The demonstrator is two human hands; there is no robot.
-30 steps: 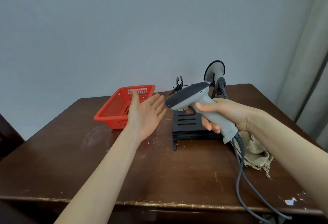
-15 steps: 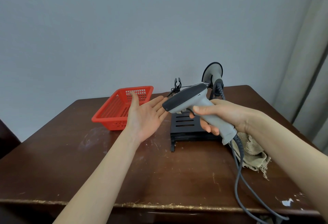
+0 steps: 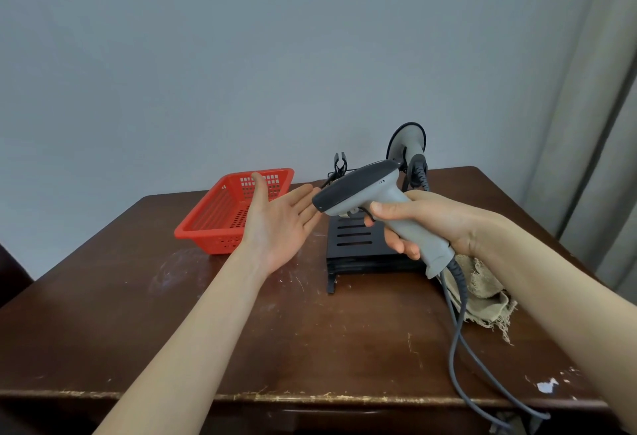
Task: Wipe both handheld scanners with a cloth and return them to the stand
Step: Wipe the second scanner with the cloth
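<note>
My right hand [image 3: 418, 224] grips the handle of a grey handheld scanner [image 3: 372, 189] with a dark top, held above the table with its head pointing left. My left hand [image 3: 279, 224] is open, palm up, its fingertips right at the scanner's head. Behind, a second grey scanner [image 3: 410, 145] stands upright at the back of the black slotted stand [image 3: 355, 245]. A beige frayed cloth [image 3: 486, 293] lies on the table to the right of the stand, partly hidden by my right wrist.
A red plastic basket [image 3: 224, 217] sits on the brown wooden table [image 3: 206, 324] at the back left. The held scanner's grey cable [image 3: 458, 341] hangs down over the table's front right edge. Black cable ends [image 3: 339, 167] poke up behind the stand. A curtain [image 3: 599, 124] hangs on the right.
My right hand has brought the scanner's head leftward until it reaches the fingertips of my open left hand.
</note>
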